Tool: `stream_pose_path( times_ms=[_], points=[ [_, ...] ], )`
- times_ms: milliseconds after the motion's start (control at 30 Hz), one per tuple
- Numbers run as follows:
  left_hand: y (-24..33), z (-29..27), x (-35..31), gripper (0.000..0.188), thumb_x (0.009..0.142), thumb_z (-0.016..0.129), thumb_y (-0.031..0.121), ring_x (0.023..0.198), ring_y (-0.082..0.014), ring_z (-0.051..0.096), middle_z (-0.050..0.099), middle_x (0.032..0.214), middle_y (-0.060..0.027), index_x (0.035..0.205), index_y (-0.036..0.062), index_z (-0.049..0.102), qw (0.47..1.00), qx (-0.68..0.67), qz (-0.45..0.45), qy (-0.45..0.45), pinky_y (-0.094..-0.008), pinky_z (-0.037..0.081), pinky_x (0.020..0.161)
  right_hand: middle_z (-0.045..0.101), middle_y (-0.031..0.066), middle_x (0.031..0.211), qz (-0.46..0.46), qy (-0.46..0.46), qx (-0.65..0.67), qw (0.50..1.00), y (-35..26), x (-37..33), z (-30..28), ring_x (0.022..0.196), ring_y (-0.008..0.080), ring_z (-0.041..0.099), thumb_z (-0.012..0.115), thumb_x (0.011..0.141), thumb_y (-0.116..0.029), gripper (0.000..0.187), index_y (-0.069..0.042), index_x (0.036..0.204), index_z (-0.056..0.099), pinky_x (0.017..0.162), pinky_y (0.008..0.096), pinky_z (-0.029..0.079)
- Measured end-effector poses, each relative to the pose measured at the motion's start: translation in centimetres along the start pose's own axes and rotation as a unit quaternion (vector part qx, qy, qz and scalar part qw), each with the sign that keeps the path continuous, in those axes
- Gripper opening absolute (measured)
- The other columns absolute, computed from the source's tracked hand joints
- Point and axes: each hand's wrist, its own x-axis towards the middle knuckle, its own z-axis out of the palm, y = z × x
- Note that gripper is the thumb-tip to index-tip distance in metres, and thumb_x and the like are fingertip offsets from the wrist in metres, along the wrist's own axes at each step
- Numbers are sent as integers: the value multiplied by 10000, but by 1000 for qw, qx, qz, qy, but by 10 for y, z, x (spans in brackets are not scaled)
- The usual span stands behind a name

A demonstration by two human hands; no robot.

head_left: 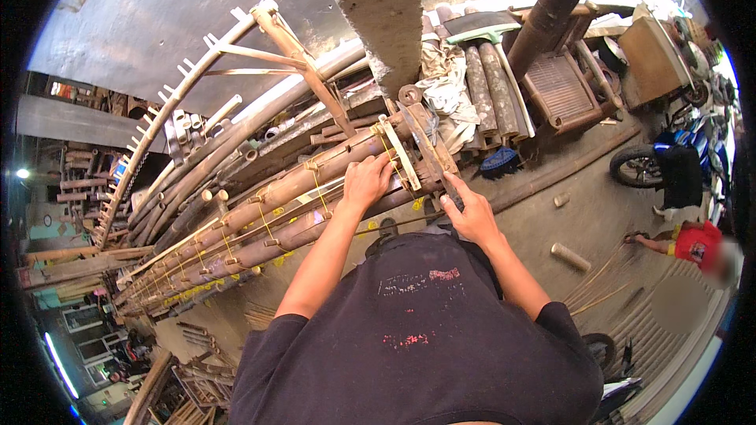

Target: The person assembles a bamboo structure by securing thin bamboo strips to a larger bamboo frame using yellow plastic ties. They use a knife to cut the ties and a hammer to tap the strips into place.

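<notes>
Fingers bent, my left hand (pixel 368 181) is closed over the near end of a long frame of brown bamboo poles (pixel 272 191). Its fingertips press together beside a pale bamboo strip (pixel 401 154) set across the frame; what they pinch is hidden. Yellow cords (pixel 318 186) run between the poles at intervals. My right hand (pixel 475 216) is wrapped round the lower end of a long, dark, narrow knife-like blade (pixel 428 144). The blade slants up and left beside a brown block (pixel 442 162) at the frame's end.
A concrete pillar (pixel 382 20) stands just beyond the frame. Bamboo poles (pixel 197 159) and a pegged rack (pixel 169 102) lie to the left. To the right are a wooden chair (pixel 557 90), a blue brush (pixel 501 162), a motorcycle (pixel 679 159) and a person in red (pixel 697 244) low down.
</notes>
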Motion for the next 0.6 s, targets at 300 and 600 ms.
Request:
stream_pose_path(
  times_ms=[300,600],
  points=[
    [-36,4,25,400,1012,555,176,1069,-275,645,673,1174,-179,1373,5,563,932,-303,-88,178,-371,485,960,647,200,998,-42,37,-210,976,-20,23,6,868,412,669,638,921,-267,542,-149,1435,514,754,509,536],
    [-33,11,53,337,1043,569,281,1068,-198,638,699,1134,-114,1225,28,699,918,-373,-67,118,-304,469,976,589,182,1020,-21,7,-282,959,-20,32,14,806,422,659,654,906,-257,544,-183,1426,513,717,510,550]
  ],
)
